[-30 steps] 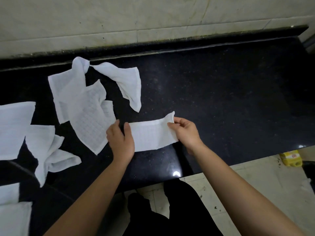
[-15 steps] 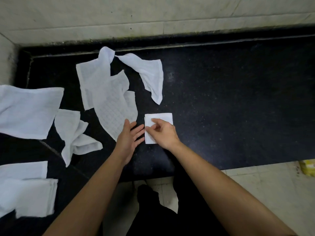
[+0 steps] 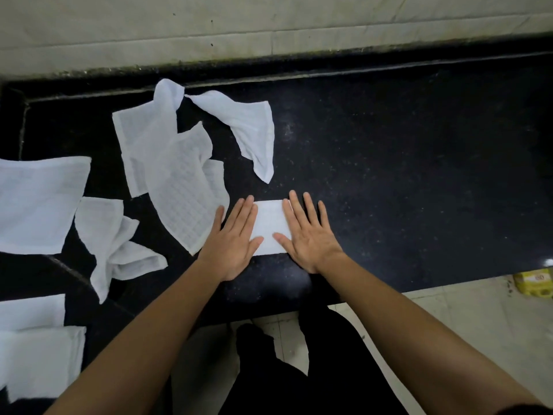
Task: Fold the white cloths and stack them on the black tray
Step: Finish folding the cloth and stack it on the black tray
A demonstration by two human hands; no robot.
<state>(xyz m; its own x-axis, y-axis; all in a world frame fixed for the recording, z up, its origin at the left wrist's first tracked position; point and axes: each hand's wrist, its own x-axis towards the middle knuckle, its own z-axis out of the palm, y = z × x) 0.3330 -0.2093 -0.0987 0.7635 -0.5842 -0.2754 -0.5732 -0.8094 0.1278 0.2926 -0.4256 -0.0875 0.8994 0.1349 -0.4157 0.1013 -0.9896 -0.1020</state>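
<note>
A small folded white cloth (image 3: 270,226) lies flat on the black counter (image 3: 404,181). My left hand (image 3: 235,239) rests palm down on its left edge, fingers spread. My right hand (image 3: 308,235) presses flat on its right edge, also spread. Unfolded white cloths lie to the left: a checked one (image 3: 182,187), a long twisted one (image 3: 251,130), a crumpled one (image 3: 116,247) and a flat one (image 3: 36,202). Folded white cloths (image 3: 36,351) sit stacked at the lower left; the black tray under them is hard to tell from the dark surface.
A pale tiled wall (image 3: 269,22) runs behind the counter. The counter's front edge is just below my wrists, with pale floor (image 3: 478,319) beneath. A yellow box (image 3: 534,283) lies on the floor at right. My dark-clothed legs (image 3: 299,369) are below.
The strip held at both ends was folded in half into a small rectangle. Both hands then let go and now press flat on it.
</note>
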